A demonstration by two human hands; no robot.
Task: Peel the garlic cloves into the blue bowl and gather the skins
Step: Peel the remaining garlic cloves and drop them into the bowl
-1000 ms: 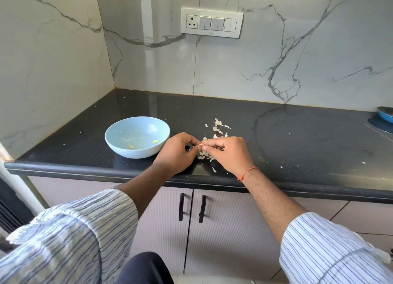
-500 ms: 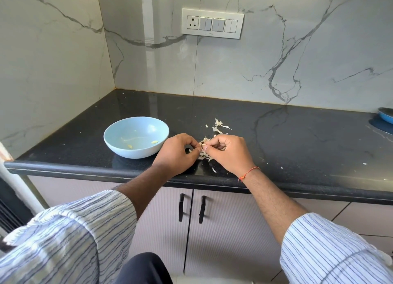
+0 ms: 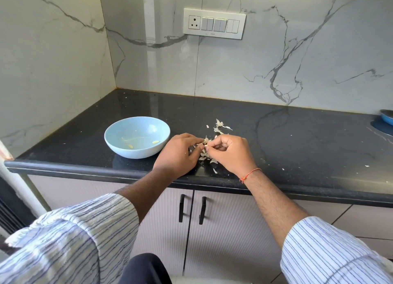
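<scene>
While both hands meet fingertip to fingertip over the dark surface (image 3: 276,139), the left hand (image 3: 177,154) and right hand (image 3: 230,153) pinch a small garlic clove (image 3: 205,143) between them. Loose skins (image 3: 209,156) lie under and beyond the right hand. Just left of the left hand sits the blue bowl (image 3: 119,143), holding 2 peeled cloves (image 3: 155,142).
</scene>
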